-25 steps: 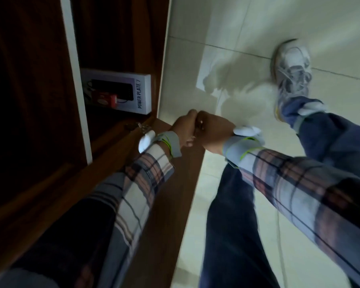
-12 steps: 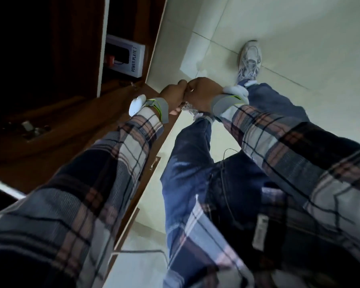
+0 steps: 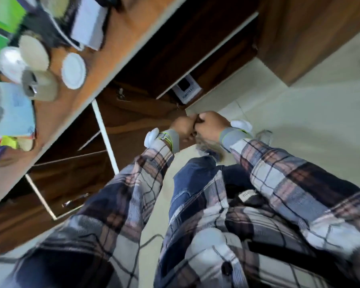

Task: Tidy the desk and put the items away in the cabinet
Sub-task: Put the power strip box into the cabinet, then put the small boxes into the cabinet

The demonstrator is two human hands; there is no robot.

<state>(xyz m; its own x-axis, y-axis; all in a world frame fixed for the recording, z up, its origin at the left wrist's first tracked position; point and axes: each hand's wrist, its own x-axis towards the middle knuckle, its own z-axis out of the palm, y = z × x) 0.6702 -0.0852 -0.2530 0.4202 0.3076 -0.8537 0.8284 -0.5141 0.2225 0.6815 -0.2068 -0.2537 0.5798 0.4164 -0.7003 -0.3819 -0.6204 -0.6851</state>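
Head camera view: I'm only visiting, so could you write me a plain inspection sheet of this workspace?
Surface: wooden desk, blurred, crowded toward the left of the view.
Job's things: white box inside the open cabinet; round white lid, beige roll and pale blue packet on the desk.
Clutter: green items, too blurred to name.
Hands: left hand and right hand touch each other, fingers curled; anything held is hidden.
Cables: thin dark cable by the legs.
Surroundings: pale tiled floor; drawer with metal handle.

cabinet bay open, white box inside
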